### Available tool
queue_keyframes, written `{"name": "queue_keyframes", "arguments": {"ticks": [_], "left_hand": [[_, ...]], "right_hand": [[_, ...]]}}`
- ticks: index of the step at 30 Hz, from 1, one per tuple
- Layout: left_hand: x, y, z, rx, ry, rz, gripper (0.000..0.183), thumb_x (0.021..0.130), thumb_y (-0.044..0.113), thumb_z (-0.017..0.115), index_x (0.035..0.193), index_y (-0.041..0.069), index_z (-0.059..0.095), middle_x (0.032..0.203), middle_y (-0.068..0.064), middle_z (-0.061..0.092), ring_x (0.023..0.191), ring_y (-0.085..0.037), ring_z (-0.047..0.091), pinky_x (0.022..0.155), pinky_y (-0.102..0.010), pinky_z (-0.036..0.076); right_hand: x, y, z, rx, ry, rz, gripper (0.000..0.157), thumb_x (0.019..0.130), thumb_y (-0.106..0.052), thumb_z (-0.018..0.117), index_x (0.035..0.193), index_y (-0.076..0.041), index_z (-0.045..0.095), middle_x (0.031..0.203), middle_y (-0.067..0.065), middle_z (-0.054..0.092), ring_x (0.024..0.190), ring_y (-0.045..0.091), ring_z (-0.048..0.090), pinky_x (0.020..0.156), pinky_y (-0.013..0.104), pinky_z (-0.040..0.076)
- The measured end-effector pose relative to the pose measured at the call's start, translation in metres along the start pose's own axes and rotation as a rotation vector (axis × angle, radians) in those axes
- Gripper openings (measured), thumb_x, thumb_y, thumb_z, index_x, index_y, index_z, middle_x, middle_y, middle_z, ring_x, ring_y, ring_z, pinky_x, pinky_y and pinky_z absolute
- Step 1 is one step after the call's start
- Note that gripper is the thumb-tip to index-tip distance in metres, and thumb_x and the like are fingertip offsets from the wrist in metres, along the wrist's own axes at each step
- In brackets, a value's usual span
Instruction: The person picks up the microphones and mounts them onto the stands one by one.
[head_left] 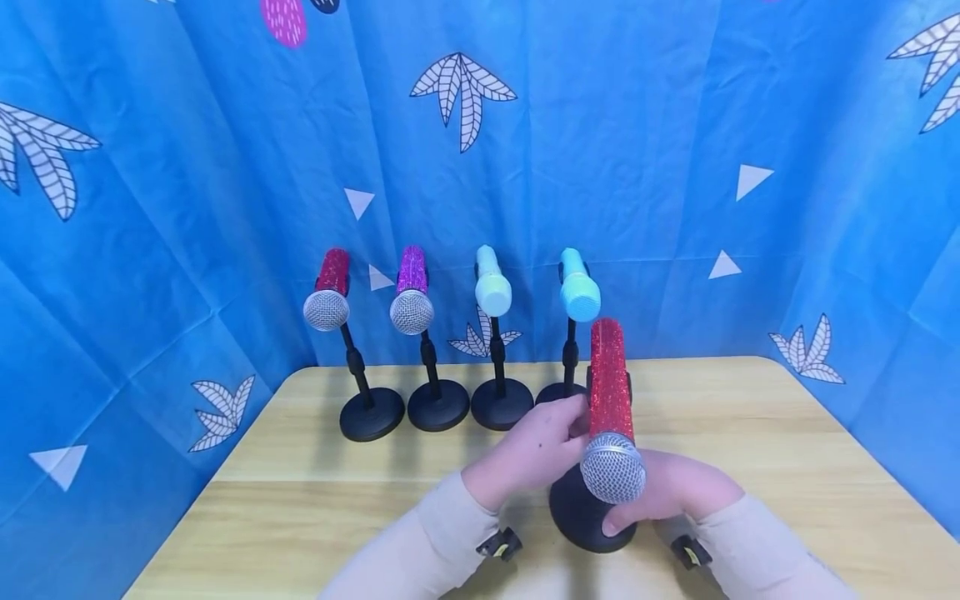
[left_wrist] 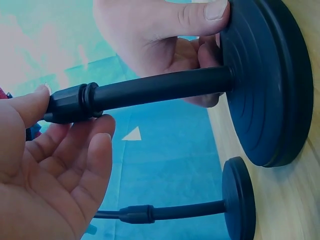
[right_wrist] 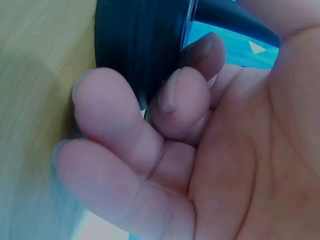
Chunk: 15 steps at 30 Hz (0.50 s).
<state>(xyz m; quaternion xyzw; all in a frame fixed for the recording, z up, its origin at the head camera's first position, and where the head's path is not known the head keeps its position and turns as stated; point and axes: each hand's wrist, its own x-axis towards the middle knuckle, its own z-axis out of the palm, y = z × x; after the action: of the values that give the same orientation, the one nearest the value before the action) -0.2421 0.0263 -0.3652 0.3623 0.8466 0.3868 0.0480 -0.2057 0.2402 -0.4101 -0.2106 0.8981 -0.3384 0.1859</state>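
Note:
A red glittery microphone (head_left: 609, 392) with a silver mesh head sits on a black desk stand close to me. My left hand (head_left: 542, 442) pinches the ribbed collar (left_wrist: 70, 104) on the stand's pole, thumb on one side and fingers on the other. At the round black base (left_wrist: 270, 85), my right hand (head_left: 675, 487) grips the rim, its thumb lying on the top face. In the right wrist view, the fingers (right_wrist: 107, 102) curl at the edge of the base beside the tabletop. From the head view, the microphone hides part of both hands.
Behind stand several microphones on like black stands in a row: dark red (head_left: 333, 271), purple (head_left: 412, 271), pale mint (head_left: 492, 287) and turquoise (head_left: 580, 292). The turquoise one's base is partly behind my left hand. A blue patterned cloth (head_left: 637, 167) surrounds the wooden table (head_left: 300, 517).

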Motion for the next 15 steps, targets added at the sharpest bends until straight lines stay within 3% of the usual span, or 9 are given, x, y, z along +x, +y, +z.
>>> {"name": "queue_keyframes", "arguments": {"ticks": [8, 15], "left_hand": [[0.0002, -0.0014, -0.0003, -0.015, -0.003, 0.008, 0.02, 0.1, 0.021, 0.063, 0.121, 0.023, 0.063, 0.107, 0.014, 0.068, 0.095, 0.001, 0.062, 0.088, -0.027, 0.052], [-0.0021, -0.0045, -0.0031, -0.02, 0.017, 0.045, 0.017, 0.101, 0.021, 0.06, 0.117, 0.022, 0.066, 0.104, 0.015, 0.067, 0.094, 0.0, 0.061, 0.086, -0.025, 0.052]], "right_hand": [[-0.0006, -0.0018, -0.0002, -0.034, -0.005, -0.041, 0.085, 0.072, -0.026, 0.09, 0.137, 0.008, 0.046, 0.119, 0.006, 0.058, 0.106, 0.025, 0.057, 0.092, 0.045, 0.05], [-0.0032, -0.0072, -0.0087, -0.089, 0.008, -0.066, 0.064, 0.078, -0.032, 0.086, 0.126, -0.001, 0.057, 0.101, -0.005, 0.06, 0.091, 0.012, 0.059, 0.081, 0.037, 0.053]]}}
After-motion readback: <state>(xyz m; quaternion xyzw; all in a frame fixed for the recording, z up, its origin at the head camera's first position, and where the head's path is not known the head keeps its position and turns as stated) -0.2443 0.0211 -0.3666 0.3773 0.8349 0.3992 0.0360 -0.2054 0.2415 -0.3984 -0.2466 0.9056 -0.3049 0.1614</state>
